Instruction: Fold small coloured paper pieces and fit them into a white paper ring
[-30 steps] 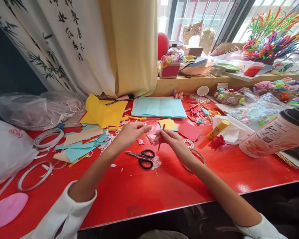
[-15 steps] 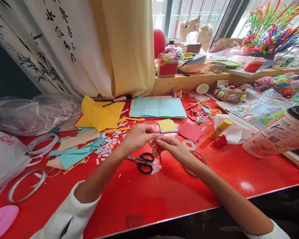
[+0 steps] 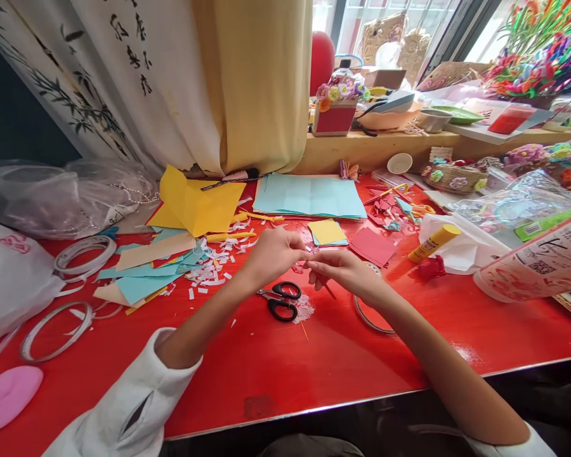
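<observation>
Left hand (image 3: 273, 255) and right hand (image 3: 342, 273), apart a second ago, now meet at the fingertips above a red table (image 3: 266, 374). Between them, the red strip (image 3: 330, 290) has swung over: nearly upright before, it now lies at a slant, its long axis running from the joined fingertips at upper left to a free lower end at right. That end points down and to the right, toward the near edge of the table, showing just below the right hand; the upper end is hidden among the fingers.

Thumb and forefinger of the right hand are pinched together on the strip, the other fingers curled beneath. The left hand is bent at the wrist, its fingers drawn in and its thumb and forefinger all but closed, tips against those of the right; whether it too has hold of the strip cannot be made out.

Just below the hands lie black-handled scissors (image 3: 275, 295), blades to the left, beside a pale heap of scraps (image 3: 305, 310). Beyond the hands sit a small yellow square (image 3: 327, 231) and red squares (image 3: 373, 246), with blue sheets (image 3: 311, 195) farther back. A glue stick (image 3: 433, 244) lies to the right, its yellow cap pointing away from the person.
</observation>
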`<move>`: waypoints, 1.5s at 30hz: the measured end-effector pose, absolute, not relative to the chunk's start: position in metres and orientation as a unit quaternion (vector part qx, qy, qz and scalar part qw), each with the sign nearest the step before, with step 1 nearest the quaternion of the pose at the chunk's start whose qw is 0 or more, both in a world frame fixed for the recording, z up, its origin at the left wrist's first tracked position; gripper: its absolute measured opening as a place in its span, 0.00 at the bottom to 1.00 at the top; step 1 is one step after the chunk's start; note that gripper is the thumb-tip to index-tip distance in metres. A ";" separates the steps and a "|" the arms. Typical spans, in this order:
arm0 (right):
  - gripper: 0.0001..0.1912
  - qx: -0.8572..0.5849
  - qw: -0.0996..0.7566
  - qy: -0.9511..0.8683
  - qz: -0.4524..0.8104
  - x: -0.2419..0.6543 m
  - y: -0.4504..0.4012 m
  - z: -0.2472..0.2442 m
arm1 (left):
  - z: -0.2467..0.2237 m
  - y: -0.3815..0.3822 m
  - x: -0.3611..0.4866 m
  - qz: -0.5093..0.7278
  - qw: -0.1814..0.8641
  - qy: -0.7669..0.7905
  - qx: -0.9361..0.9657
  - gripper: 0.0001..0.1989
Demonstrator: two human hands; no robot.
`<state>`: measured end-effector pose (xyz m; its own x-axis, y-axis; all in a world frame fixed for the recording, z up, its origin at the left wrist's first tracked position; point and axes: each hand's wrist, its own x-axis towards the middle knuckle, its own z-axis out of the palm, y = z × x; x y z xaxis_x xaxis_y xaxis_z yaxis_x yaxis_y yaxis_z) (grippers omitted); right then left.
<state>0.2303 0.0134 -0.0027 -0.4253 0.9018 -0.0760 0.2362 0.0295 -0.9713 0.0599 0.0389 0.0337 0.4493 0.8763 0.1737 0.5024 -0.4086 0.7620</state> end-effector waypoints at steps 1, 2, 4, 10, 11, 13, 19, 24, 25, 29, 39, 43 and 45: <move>0.17 -0.447 0.310 -0.645 0.537 0.231 0.014 -0.003 | 0.032 0.039 0.061 0.301 0.289 0.436 0.797 0.09; 0.17 -0.451 0.314 -0.642 0.535 0.232 0.015 -0.004 | 0.030 0.039 0.062 0.309 0.263 0.434 0.805 0.09; 0.17 -0.445 0.321 -0.633 0.547 0.233 0.015 -0.003 | 0.027 0.042 0.062 0.310 0.253 0.433 0.808 0.10; 0.19 -0.414 0.339 -0.541 0.649 0.231 0.015 -0.001 | 0.025 0.055 0.051 0.338 0.296 0.460 0.766 0.11; 0.18 -0.410 0.338 -0.523 0.667 0.231 0.015 -0.001 | 0.026 0.055 0.050 0.340 0.293 0.459 0.767 0.11; 0.16 -0.402 0.339 -0.493 0.693 0.230 0.016 -0.002 | 0.027 0.055 0.050 0.337 0.286 0.455 0.773 0.10; 0.11 -0.405 0.342 -0.460 0.712 0.230 0.017 -0.003 | 0.029 0.051 0.052 0.334 0.303 0.442 0.775 0.10; 0.12 -0.398 0.323 -0.467 0.721 0.233 0.017 -0.001 | 0.029 0.052 0.051 0.334 0.303 0.446 0.773 0.09; 0.13 -0.398 0.320 -0.472 0.718 0.233 0.016 0.000 | 0.028 0.052 0.051 0.335 0.303 0.445 0.774 0.09; 0.14 -0.407 0.333 -0.482 0.701 0.234 0.017 0.002 | 0.028 0.052 0.050 0.340 0.310 0.438 0.772 0.09; 0.13 -0.465 0.348 -0.553 0.597 0.235 0.019 -0.003 | 0.026 0.059 0.047 0.276 0.292 0.409 0.819 0.12; 0.14 -0.503 0.366 -0.584 0.521 0.234 0.021 -0.006 | 0.016 0.076 0.021 0.163 0.267 0.398 0.862 0.07; 0.14 -0.498 0.366 -0.596 0.512 0.231 0.021 -0.009 | 0.010 0.081 0.009 0.103 0.256 0.406 0.871 0.04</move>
